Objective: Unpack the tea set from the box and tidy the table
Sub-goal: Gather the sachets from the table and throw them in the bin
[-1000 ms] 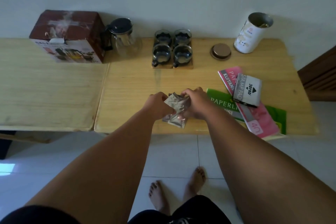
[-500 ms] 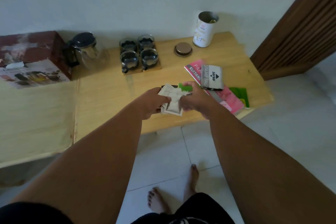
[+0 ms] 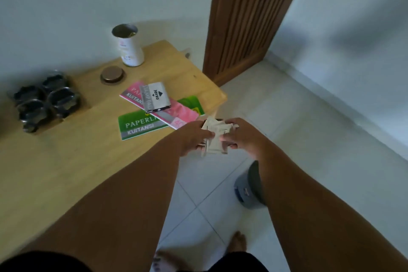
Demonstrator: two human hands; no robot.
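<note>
Biggest thing here is the wooden counter (image 3: 66, 161). A brown slatted door (image 3: 249, 17) stands past its far right corner. On the floor off the counter's right end sits a small grey bin (image 3: 247, 187) with a dark lid, partly hidden behind the person's right forearm.

The glass cups (image 3: 46, 104) are already out and sit as a foursome on their wooden tray, toward the counter's back left. A white canister (image 3: 129, 47) stands open at the counter's back edge, and its round lid (image 3: 112, 74) lies just in front of it. Nearer the counter's right end there's a green receipt book (image 3: 141, 125) with a pink one (image 3: 176, 112) across it and a grey stamp pad box (image 3: 156, 96) on top of that. I can't see the tea set's box from here.

Smallest item is the wad of wrapping (image 3: 215, 137), crumpled beige stuff that could be paper or sachets. It's off the counter now, held in the air just past its right front corner.

So I'd call this the tidying part, binning the packaging. Next move is probably to carry it lower, over that bin, and get the lid open, which likely needs a spare hand or a foot.

Both arms reach forward. The left hand (image 3: 192, 137) and right hand (image 3: 242, 134) face each other with fingers curled in, each pinching a side of the wad.
</note>
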